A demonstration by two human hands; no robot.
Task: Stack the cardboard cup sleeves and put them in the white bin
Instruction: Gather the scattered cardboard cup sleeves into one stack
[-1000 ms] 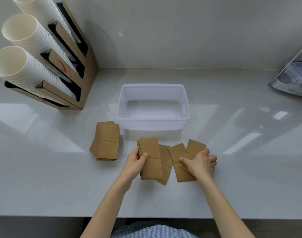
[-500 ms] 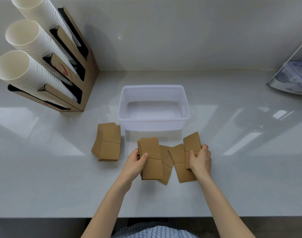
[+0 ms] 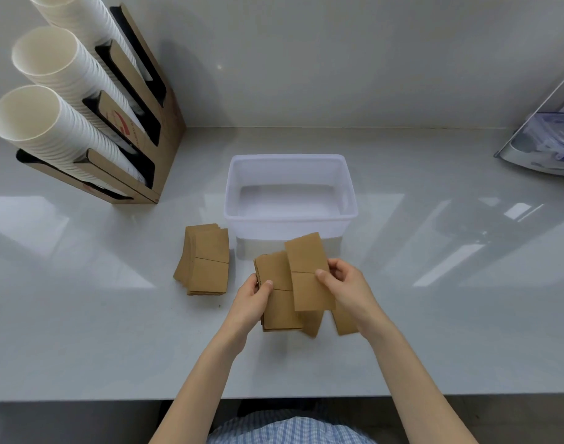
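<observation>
The right hand (image 3: 344, 283) pinches one sleeve (image 3: 308, 270), long axis toward the bench's back edge, just beside the stack (image 3: 279, 296) the left hand (image 3: 253, 296) grips.

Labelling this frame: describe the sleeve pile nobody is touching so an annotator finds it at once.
Start at the white bin in the middle of the counter. Just beyond its near left corner, a pile of brown cardboard sleeves lies flat on the counter. Unlike the sleeves nearer the person, no hand touches it: the left hand grips another pile, and the right hand holds a single sleeve.
</observation>
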